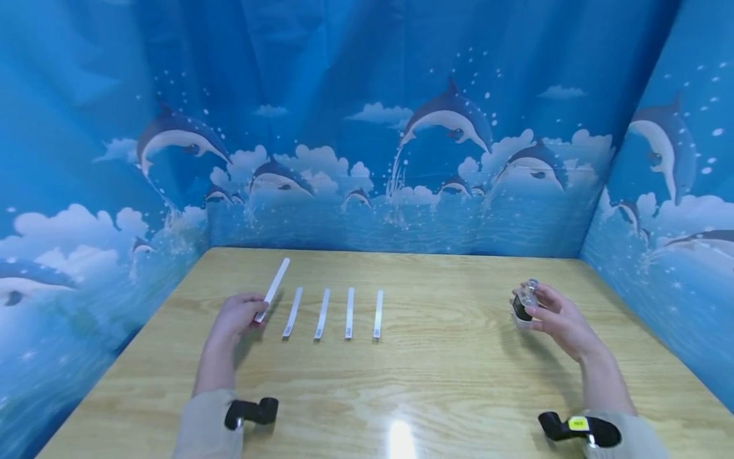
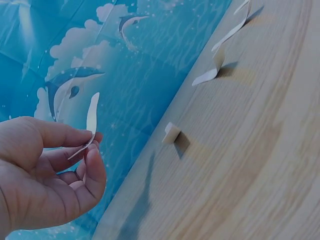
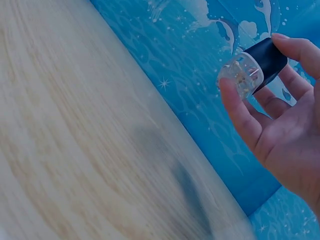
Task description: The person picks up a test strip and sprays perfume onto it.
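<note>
My left hand pinches one narrow white paper strip near its lower end, held above the table's left side. In the left wrist view this strip curves up from between thumb and fingers. To its right, several similar paper strips lie spaced out in a row, some bent or curled in the left wrist view. On the far right, my right hand holds a small perfume bottle above the table. The right wrist view shows its black part and clear faceted part, with thumb and fingers around it.
The strips lie on a light wood-grain table. A blue curtain printed with dolphins and clouds hangs behind the table and along both sides. Small black cameras are strapped over both sleeves.
</note>
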`<state>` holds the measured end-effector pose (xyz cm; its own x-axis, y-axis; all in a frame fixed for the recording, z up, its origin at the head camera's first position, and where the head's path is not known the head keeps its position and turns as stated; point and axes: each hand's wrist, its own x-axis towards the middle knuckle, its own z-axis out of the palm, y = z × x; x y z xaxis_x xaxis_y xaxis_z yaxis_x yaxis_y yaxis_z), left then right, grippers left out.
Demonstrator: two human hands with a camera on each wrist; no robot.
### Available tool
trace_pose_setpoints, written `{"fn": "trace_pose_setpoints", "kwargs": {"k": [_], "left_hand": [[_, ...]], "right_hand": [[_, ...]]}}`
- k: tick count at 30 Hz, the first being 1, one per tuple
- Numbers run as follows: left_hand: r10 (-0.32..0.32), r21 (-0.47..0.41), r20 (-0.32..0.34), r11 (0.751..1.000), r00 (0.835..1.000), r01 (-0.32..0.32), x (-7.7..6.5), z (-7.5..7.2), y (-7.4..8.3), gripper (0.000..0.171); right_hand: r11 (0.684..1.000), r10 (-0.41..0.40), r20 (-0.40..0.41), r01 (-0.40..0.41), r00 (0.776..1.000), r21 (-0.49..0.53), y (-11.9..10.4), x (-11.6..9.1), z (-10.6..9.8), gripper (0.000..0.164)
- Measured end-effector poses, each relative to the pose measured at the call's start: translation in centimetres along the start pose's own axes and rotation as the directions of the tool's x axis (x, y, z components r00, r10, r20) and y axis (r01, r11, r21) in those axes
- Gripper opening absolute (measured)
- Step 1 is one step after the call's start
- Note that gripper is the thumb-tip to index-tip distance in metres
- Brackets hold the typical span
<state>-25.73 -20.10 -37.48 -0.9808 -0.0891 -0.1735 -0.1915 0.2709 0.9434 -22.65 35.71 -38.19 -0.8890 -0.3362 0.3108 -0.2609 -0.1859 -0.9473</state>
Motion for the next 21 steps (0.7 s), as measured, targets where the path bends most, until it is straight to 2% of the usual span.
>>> {"fn": "trace_pose_setpoints", "kwargs": {"k": [4, 11, 21], "left_hand": [[0.008, -0.010, 0.002, 1.000, 1.000, -0.008, -0.1, 0.4, 0.1, 0.037], [0.066, -0.002, 0.029, 0.998, 0.997, -0.066, 0.1, 1.4, 0.5, 0.035], [0.081, 0.088, 0.084, 0.992, 0.993, -0.088, 0.0, 3.9, 1.9, 0.032]], "right_hand": [[1.000, 0.024, -0.032, -0.024, 0.999, 0.010, -0.3, 0.5, 0.7, 0.045], [0.993, 0.047, -0.078, -0.055, 0.996, -0.104, -0.8, 1.1, 1.5, 0.043], [0.961, 0.033, -0.109, -0.062, 0.993, -0.271, -0.5, 1.3, 2.4, 0.045]]}}
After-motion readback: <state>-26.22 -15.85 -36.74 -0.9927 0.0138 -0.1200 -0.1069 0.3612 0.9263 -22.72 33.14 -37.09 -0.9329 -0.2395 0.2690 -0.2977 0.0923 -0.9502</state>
